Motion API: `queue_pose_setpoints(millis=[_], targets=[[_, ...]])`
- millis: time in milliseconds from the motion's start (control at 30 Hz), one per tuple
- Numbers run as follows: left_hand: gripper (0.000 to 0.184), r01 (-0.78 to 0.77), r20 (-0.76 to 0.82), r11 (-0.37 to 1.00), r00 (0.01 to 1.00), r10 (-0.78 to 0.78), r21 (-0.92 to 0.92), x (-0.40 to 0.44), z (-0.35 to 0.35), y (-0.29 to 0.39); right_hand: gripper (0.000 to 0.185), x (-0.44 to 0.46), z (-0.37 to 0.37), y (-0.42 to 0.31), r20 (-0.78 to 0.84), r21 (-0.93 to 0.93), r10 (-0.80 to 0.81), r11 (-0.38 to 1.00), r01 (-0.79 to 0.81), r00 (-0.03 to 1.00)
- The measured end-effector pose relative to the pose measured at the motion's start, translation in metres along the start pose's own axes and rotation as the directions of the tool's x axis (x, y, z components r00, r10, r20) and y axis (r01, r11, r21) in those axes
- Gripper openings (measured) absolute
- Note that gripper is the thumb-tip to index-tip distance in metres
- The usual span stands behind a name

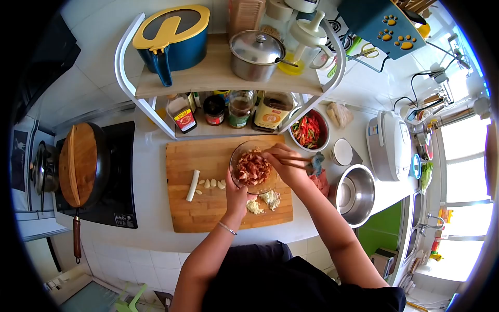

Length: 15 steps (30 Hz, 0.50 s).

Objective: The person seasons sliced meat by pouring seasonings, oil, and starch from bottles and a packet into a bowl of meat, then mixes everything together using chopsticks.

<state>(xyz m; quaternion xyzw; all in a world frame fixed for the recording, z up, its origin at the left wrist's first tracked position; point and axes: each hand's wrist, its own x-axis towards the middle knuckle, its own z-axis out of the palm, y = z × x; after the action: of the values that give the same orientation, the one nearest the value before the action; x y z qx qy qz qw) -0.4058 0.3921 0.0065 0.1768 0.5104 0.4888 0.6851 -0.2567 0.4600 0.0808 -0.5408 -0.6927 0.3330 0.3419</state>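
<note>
Two hands are seen at work above the right half of the cutting board (179,216). The glass bowl (239,182), filled with sliced meat (253,169), is held over that half by the left hand (238,200). The left fingers are closed around its near-left side, the thumb laid along the wall. By the right hand (287,166), above the board's right edge, wooden chopsticks (295,158) are gripped, the fingers shut around them; whether the tips are sunk in the meat cannot be told.

Minced garlic (254,207) is heaped on the board just on the near side of the bowl, and garlic cloves (213,183) are lined up to its left, beside a scallion piece (193,185). Open wood is left between the scallion and the board's left edge. Beyond the board's far edge, movement is bounded by the shelf rack (218,62); off its right edge, the pepper bowl (324,130) and the steel basin (364,195) are set on the surface (150,197).
</note>
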Motion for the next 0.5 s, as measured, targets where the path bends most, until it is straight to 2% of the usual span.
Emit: queue_pose_setpoints(millis=[33,67,100,167,200,233,300,333,367,400,433,500], targets=[[0.077,0.003,0.0,1.0,1.0,-0.003,0.004,-0.001,-0.001,-0.001,0.015,0.001,0.002,0.0,-0.033,0.083,-0.068,0.994,0.07,0.997],[0.077,-0.002,0.014,1.0,1.0,0.002,0.012,0.0,-0.002,-0.001,0.015,0.001,0.005,0.007,0.092,-0.06,-0.217,0.973,0.223,0.972],[0.076,-0.008,0.03,1.0,1.0,0.007,0.019,0.001,-0.002,0.0,0.015,-0.003,0.004,0.013,0.087,-0.06,-0.217,0.973,0.222,0.972],[0.077,-0.007,0.0,1.0,1.0,0.007,0.025,0.003,0.001,-0.001,0.017,-0.009,-0.005,0.015,0.16,-0.204,-0.088,0.972,0.12,0.983],[0.077,0.001,-0.035,0.999,0.999,0.0,0.034,0.001,0.001,-0.003,0.019,-0.011,-0.014,0.006,0.095,-0.02,0.165,0.986,-0.163,0.982],[0.077,0.005,-0.036,0.999,0.999,-0.004,0.034,0.001,0.0,-0.004,0.021,-0.01,-0.026,-0.004,-0.002,0.003,0.233,0.972,-0.233,0.972],[0.076,-0.016,0.013,1.0,1.0,0.016,-0.006,0.0,-0.003,-0.003,0.022,-0.015,-0.037,0.017,-0.12,-0.11,0.201,0.971,-0.215,0.972],[0.076,-0.018,0.013,1.0,1.0,0.018,-0.006,0.0,-0.004,-0.003,0.025,-0.019,-0.038,0.026,-0.071,-0.166,0.317,0.931,-0.324,0.946],[0.076,-0.021,0.005,1.0,1.0,0.021,0.002,0.0,-0.003,-0.003,0.025,-0.023,-0.029,0.041,-0.072,-0.167,0.313,0.932,-0.321,0.947],[0.075,-0.023,0.0,1.0,1.0,0.023,0.011,0.001,-0.001,-0.004,0.028,-0.03,-0.016,0.061,-0.072,0.146,0.436,0.894,-0.423,0.897],[0.075,-0.024,0.003,1.0,1.0,0.024,0.011,0.002,0.0,-0.004,0.03,-0.034,-0.007,0.07,-0.029,0.445,0.546,0.757,-0.479,0.837],[0.075,0.008,0.019,1.0,1.0,-0.008,-0.005,0.001,-0.003,-0.003,0.033,-0.033,-0.007,0.053,-0.022,0.502,0.538,0.735,-0.456,0.843]])
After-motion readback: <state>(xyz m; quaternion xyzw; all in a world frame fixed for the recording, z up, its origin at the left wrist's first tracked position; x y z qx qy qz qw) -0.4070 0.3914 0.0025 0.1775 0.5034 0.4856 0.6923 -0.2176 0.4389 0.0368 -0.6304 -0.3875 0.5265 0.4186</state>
